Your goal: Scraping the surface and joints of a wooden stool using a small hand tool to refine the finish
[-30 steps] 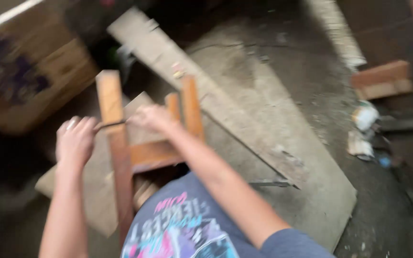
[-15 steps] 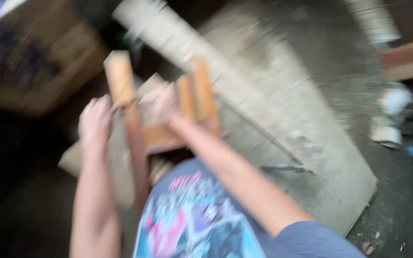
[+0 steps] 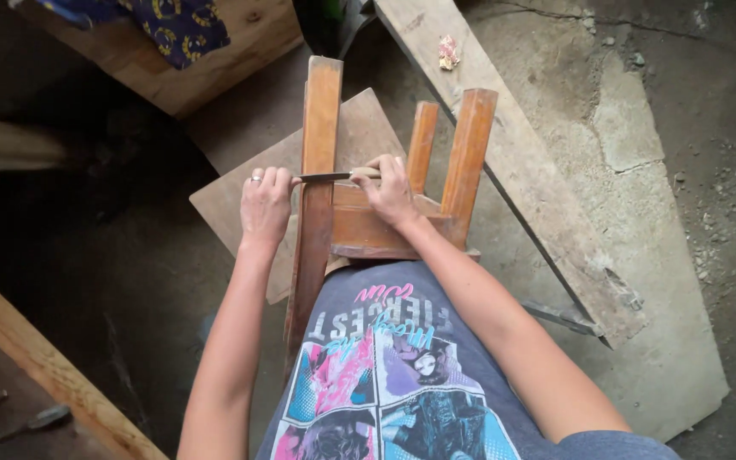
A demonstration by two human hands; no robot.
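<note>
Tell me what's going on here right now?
A person has an upturned brown wooden stool against their lap, legs pointing away. Both hands hold a thin dark metal blade laid across the stool's long leg: the left hand at one end, the right hand at the pale handle end. A grey wooden plank lies behind.

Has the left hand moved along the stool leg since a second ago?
Cannot tell: the earlier pictures are blurred. The left hand sits beside the stool leg, much as before.

Showing around the upturned wooden stool: two hands, one blade, three stool legs, one long plank, one flat board.
</note>
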